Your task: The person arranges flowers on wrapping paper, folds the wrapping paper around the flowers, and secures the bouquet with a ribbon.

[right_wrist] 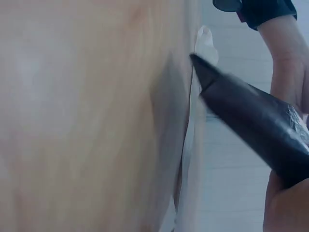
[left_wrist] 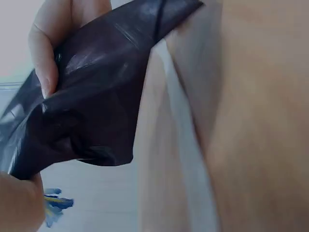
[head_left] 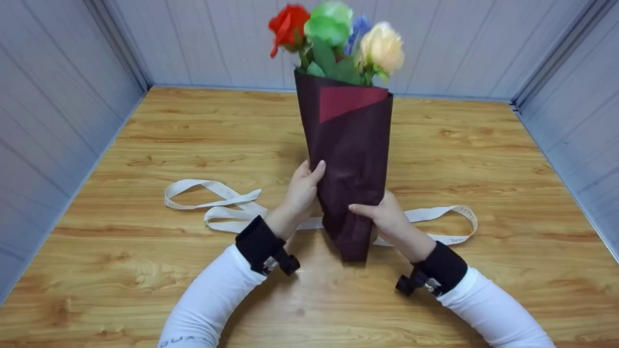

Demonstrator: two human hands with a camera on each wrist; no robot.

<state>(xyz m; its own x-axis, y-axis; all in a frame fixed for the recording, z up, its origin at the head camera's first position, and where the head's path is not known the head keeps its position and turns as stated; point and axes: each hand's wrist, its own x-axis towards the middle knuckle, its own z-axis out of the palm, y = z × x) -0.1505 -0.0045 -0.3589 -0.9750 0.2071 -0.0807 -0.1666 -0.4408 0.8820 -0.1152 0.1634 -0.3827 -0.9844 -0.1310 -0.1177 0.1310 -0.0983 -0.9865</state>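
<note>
A flower bouquet (head_left: 350, 145) in dark maroon wrapping paper is held up above the table, its flowers toward the far wall. Red, green, blue and cream blooms stick out of the top. My left hand (head_left: 302, 191) grips the wrap's left side, thumb across the front. Lower on the right side, my right hand (head_left: 387, 215) holds it the same way. The wrap's narrow bottom end hangs free in the right wrist view. A white ribbon (head_left: 227, 220) with printed letters lies looped on the table beneath the bouquet, partly hidden by it.
The wooden table (head_left: 145, 270) is bounded by pale panel walls (head_left: 217, 43) at the back and both sides. Ribbon loops spread to the left and right of the forearms. Each wrist carries a black band with a small camera.
</note>
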